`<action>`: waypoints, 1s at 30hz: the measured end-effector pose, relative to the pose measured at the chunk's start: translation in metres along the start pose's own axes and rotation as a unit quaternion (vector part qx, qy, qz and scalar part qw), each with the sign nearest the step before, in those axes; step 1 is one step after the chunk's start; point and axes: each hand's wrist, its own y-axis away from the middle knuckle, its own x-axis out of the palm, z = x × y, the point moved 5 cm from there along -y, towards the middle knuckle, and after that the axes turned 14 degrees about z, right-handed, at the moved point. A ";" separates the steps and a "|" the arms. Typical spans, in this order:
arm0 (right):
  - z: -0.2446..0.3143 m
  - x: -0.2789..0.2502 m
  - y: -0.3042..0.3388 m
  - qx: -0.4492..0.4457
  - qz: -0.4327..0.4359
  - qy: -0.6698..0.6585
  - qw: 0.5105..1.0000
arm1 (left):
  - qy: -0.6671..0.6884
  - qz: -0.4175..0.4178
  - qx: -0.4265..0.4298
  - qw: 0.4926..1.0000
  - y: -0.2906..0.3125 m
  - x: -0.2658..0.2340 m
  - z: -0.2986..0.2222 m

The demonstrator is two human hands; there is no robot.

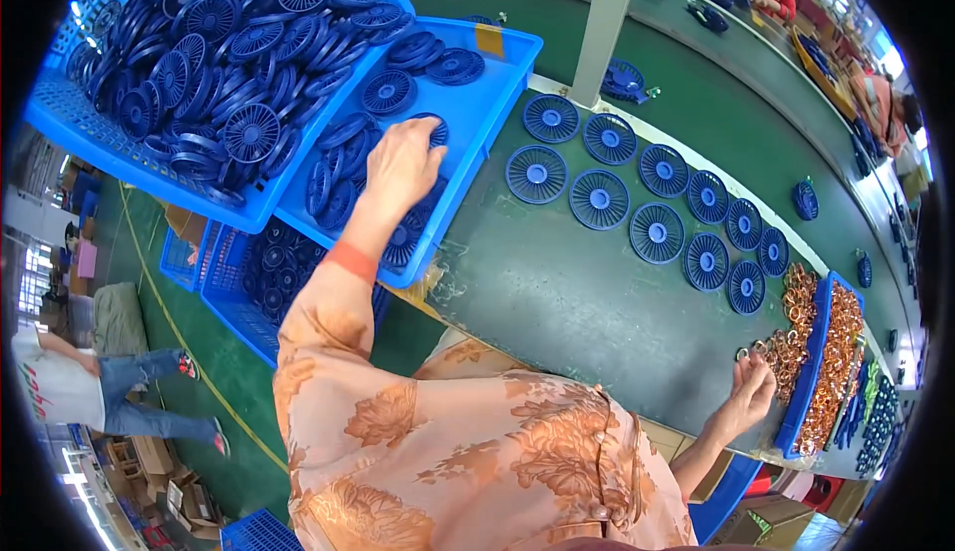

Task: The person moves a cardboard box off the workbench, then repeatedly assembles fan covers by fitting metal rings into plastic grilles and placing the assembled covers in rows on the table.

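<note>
My left hand (400, 165) reaches over a shallow blue tray (502, 72), fingers closed on the edge of a round blue slotted cover (438, 129). More such covers (389, 91) lie in the tray around it. On the green work surface, two rows of blue slotted covers (599, 199) with raised round centres lie flat. At the right, my right hand (744, 400) has its fingertips pinched together at small metal rings (742, 354). Just beyond it is a heap of copper-coloured rings (793, 337); the fingers partly hide what they pinch.
A blue crate (348, 103) heaped with covers stands at the left, with another blue crate (234, 297) below. A blue bin (811, 382) of copper-coloured parts stands right. A post (604, 29) rises beside the conveyor (736, 84). Other people work far right; one person walks left.
</note>
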 end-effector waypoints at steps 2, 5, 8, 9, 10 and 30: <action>-0.004 0.015 0.001 0.066 0.074 -0.073 0.992 | -0.048 0.117 -0.067 0.990 -0.022 0.022 0.017; 0.004 0.068 0.016 0.134 0.197 -0.174 0.955 | -0.068 0.201 -0.059 0.975 -0.039 0.049 0.031; 0.014 0.117 0.028 0.170 0.266 -0.236 0.919 | -0.084 0.103 0.023 0.991 -0.031 0.044 0.025; 0.016 0.131 0.029 0.178 0.289 -0.240 0.909 | -0.039 0.085 -0.013 0.996 -0.028 0.033 0.018; 0.025 0.143 0.031 0.193 0.305 -0.223 0.905 | 0.005 0.012 0.006 1.000 -0.024 0.024 0.024; 0.040 0.161 0.044 0.059 0.375 -0.178 0.908 | 0.822 0.280 -0.055 0.492 0.089 0.109 -0.180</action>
